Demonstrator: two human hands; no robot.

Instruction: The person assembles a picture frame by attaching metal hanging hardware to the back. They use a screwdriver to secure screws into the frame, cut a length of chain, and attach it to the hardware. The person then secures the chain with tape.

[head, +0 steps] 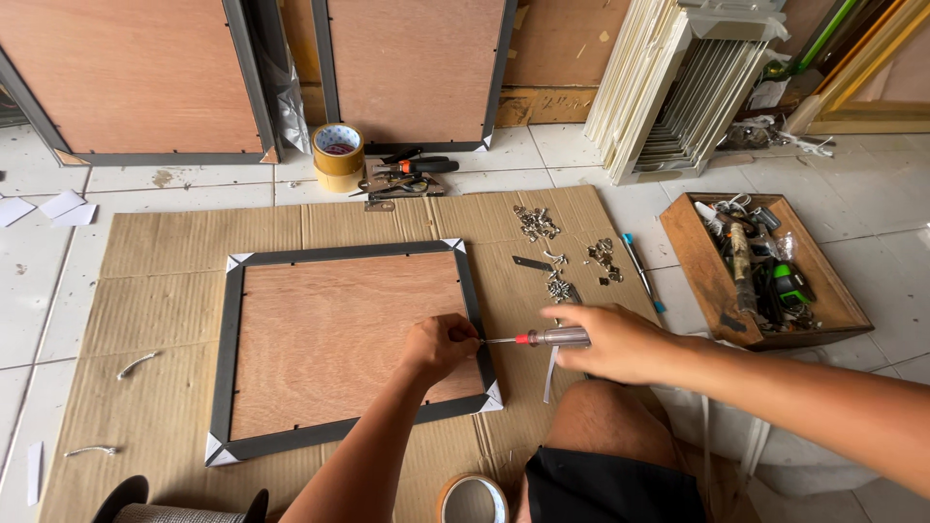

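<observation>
A sheet of corrugated cardboard (145, 291) lies flat on the white tiled floor (872, 242). On it rests a dark picture frame (230, 339), back side up, with a brown plywood backing board (329, 329) set inside and pale protectors on its 4 corners. To the right of the cardboard stands a wooden tool tray (712, 281) full of tools. A roll of tan tape (338, 155) stands at the cardboard's far edge, and a second tape roll (472, 501) sits near the person's knee. Small heaps of metal clips (536, 223) lie on the cardboard, right of the frame.

The right hand (620, 341) has its fingers wrapped around the handle of a screwdriver (542, 338), whose tip points left at the frame's right rail. The left hand (441, 345) rests on the backing board against that rail, fingers clenched together at the screwdriver's tip; whether they pinch anything is hidden.
</observation>
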